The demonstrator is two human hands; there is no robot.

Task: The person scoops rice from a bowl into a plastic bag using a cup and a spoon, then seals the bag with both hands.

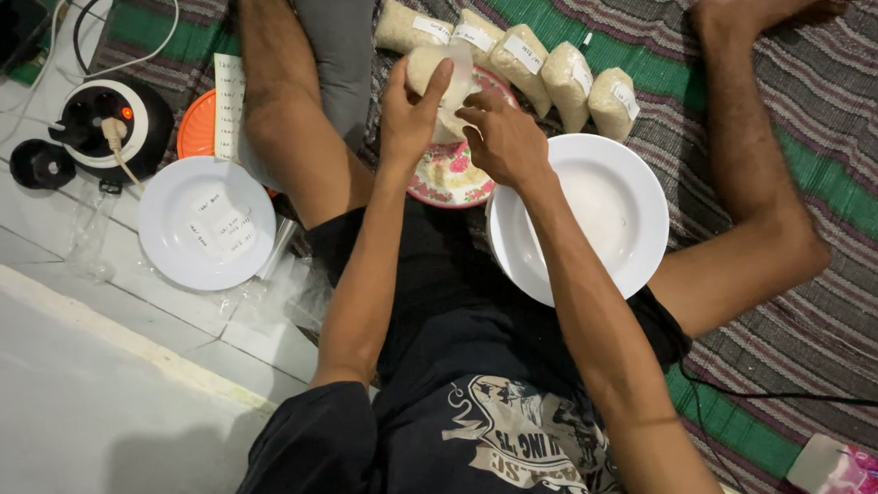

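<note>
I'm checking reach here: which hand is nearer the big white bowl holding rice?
Right. The right hand grips the small bag beside the white bowl's rim; the left hand holds the bag's far side, farther from it.

both forearms extended forward, converging. left hand [409,105] raised upright, fingers pinched together at the top, thumb opposed. right hand [505,140] close beside it, knuckles up, fingers curled and pinching. wrists nearly straight.
</note>
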